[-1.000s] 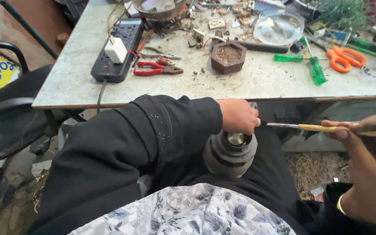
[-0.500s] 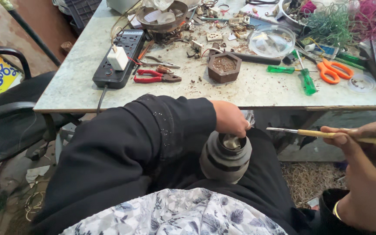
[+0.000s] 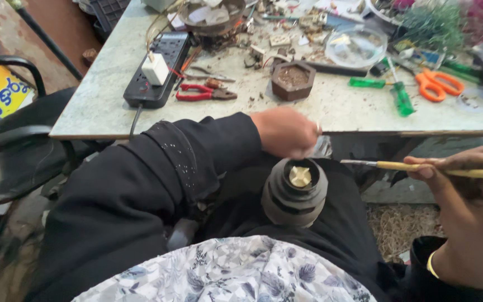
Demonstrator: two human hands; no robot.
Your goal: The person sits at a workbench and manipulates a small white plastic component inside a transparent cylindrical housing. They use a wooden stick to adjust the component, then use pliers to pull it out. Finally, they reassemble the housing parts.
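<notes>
Right grip (image 3: 470, 184) pinches brush (image 3: 420, 166); hexagonal pot (image 3: 293, 80) holds brown powder.

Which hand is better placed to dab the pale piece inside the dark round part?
Probably the right hand: it already holds the thin brush, whose tip points toward the dark round part. The left hand sits at that part's far rim, seemingly steadying it.

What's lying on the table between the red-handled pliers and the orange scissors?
In the head view, between the red-handled pliers and the orange scissors sit a brown hexagonal dish and green-handled screwdrivers, amid scattered debris.
</notes>
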